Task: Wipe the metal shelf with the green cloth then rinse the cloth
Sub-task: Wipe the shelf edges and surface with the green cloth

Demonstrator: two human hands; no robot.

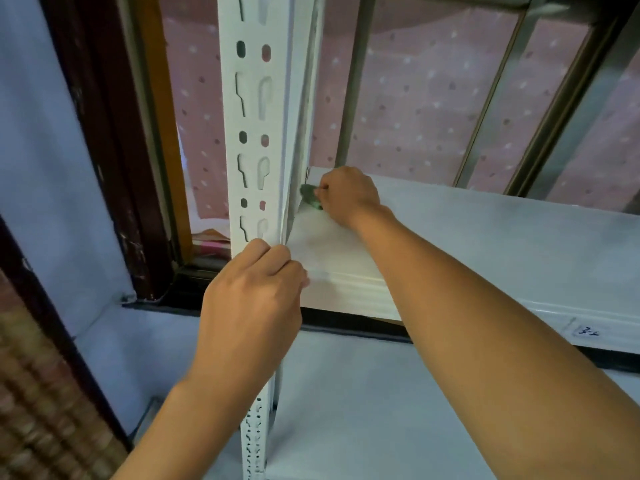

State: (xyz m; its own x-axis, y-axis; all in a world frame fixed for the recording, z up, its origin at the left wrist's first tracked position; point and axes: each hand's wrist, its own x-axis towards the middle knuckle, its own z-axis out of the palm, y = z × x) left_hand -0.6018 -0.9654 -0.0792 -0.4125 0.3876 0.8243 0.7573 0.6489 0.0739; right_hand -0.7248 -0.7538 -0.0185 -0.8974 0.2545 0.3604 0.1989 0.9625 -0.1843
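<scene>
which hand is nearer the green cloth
Right. The right hand grips the green cloth at the shelf's back left corner. The left hand is lower down, holding the slotted post at the shelf's front edge.

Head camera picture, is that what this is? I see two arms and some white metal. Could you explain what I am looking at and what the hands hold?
Yes. The camera sits on a person's head, looking down at their own bare hands; there is no machine. The right hand presses a bunched green cloth into the back corner of a white metal shelf. The left hand grips the shelf's slotted upright post, likely to steady it. Behind is a window with a dotted pink curtain.
</scene>
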